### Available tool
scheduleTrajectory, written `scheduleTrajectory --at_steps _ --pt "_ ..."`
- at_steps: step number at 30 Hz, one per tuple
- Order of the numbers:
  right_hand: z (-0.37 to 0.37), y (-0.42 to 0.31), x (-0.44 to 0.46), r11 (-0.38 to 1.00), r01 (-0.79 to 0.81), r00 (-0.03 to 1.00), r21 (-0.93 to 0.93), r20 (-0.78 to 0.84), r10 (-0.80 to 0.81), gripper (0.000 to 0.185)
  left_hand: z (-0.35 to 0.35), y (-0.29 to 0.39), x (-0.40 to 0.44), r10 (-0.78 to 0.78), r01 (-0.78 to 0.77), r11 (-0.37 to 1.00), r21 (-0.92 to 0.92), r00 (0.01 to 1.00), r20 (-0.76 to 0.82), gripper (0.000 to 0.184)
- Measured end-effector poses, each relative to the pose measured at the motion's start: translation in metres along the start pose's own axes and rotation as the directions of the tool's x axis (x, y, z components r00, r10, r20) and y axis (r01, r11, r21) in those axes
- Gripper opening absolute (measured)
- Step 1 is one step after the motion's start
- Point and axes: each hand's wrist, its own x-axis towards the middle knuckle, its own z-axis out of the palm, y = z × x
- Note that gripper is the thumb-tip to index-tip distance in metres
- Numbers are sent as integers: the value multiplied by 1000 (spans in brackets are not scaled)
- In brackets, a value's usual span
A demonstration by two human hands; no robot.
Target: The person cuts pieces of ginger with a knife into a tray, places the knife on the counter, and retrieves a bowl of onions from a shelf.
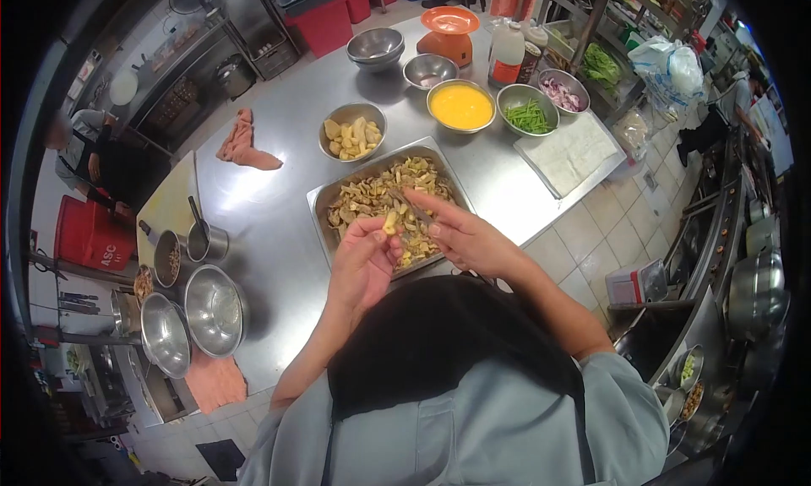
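Note:
Over a rectangular metal tray (317,206) heaped with brownish-yellow peelings, my left hand (368,254) pinches a small pale yellow piece of ginger (390,223). My right hand (465,233) is closed around a small knife (412,206), its blade pointing up and left, just beside the piece. Behind the tray stands a steel bowl (352,156) with peeled yellow pieces in it. Parts of the tray's near side are hidden by my hands and the black apron.
Bowls of yellow liquid (460,106), chopped greens (527,116) and sliced onion (564,94) stand at the back right, near an orange scale (446,43). Steel bowls (214,310) and a pot (207,242) are at left. Other people (80,161) stand beyond the table.

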Motion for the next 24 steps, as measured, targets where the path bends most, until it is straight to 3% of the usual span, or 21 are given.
scheduleTrajectory --at_steps 3,7,9,15,24 --pt "-2 -2 0 999 -30 996 -39 85 33 61 2 1 2 39 -38 999 32 999 -31 18" --pt "5 11 3 971 128 991 -200 69 -116 63 1 -1 5 93 -93 995 20 996 8 20" --pt "7 0 -3 982 91 994 -165 68 -81 67 0 0 4 95 -95 995 16 995 32 21" --pt "8 4 0 958 188 979 -216 120 -165 72 10 -2 1 135 -136 990 42 990 26 21" --pt "8 8 1 961 184 980 -207 115 -163 67 10 -3 -3 128 -130 991 46 991 45 19"
